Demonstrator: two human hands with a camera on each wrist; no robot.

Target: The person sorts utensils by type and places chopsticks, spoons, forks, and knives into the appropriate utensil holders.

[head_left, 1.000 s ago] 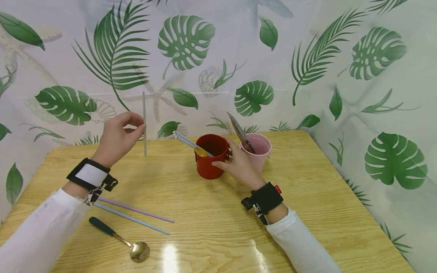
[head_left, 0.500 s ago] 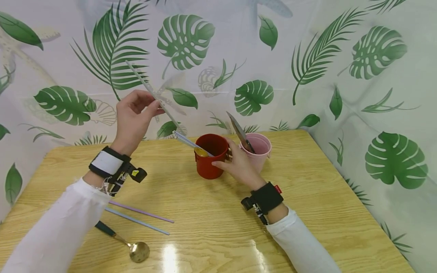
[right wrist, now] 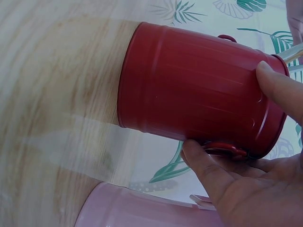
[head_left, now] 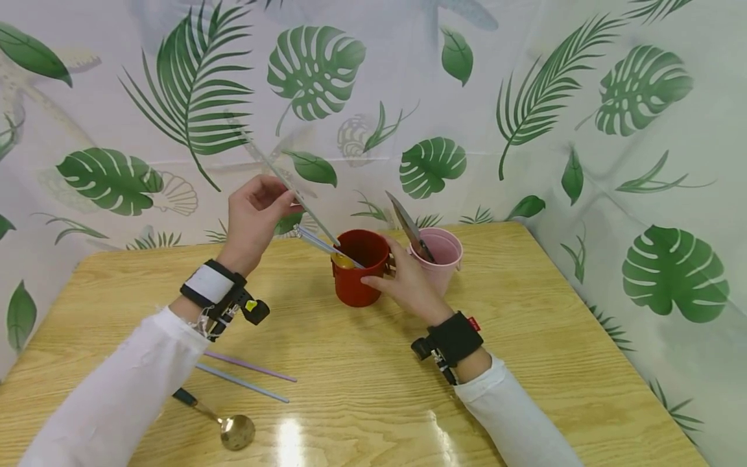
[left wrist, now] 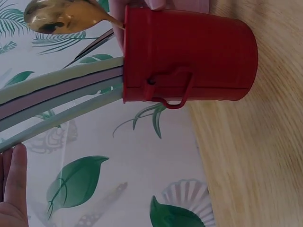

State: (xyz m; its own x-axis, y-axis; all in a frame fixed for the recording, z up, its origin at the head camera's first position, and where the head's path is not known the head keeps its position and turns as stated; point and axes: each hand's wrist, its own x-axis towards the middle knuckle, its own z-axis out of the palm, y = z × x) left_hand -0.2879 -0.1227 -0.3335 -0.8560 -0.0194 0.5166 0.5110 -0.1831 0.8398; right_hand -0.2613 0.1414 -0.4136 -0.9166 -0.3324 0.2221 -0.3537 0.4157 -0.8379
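Observation:
My left hand (head_left: 255, 217) pinches a pale green chopstick (left wrist: 61, 120), which slants down to the right. Its lower end meets the rim of a red cup (head_left: 357, 285). Several pastel chopsticks (left wrist: 61, 92) lean out of that cup, beside a gold spoon (left wrist: 71, 17) whose bowl shows above the rim. The cup stands upright while my right hand (head_left: 408, 280) grips it, thumb on the front wall and fingers by the small side handle (right wrist: 225, 149). How deep the chopstick reaches inside is hidden.
Behind my right hand stands a pink cup (head_left: 446, 250) holding a knife (head_left: 406, 217). Nearer on the wooden table (head_left: 525, 363) lie a purple chopstick (head_left: 257, 367), a blue chopstick (head_left: 251, 385) and a gold ladle-shaped spoon (head_left: 237, 431). A leaf-print cloth (head_left: 350, 58) hangs behind.
My left hand has carried the green chopstick rightward to the red cup, rising and then lowering. The chopstick has turned from upright to slanted. My right hand stays on the cup.

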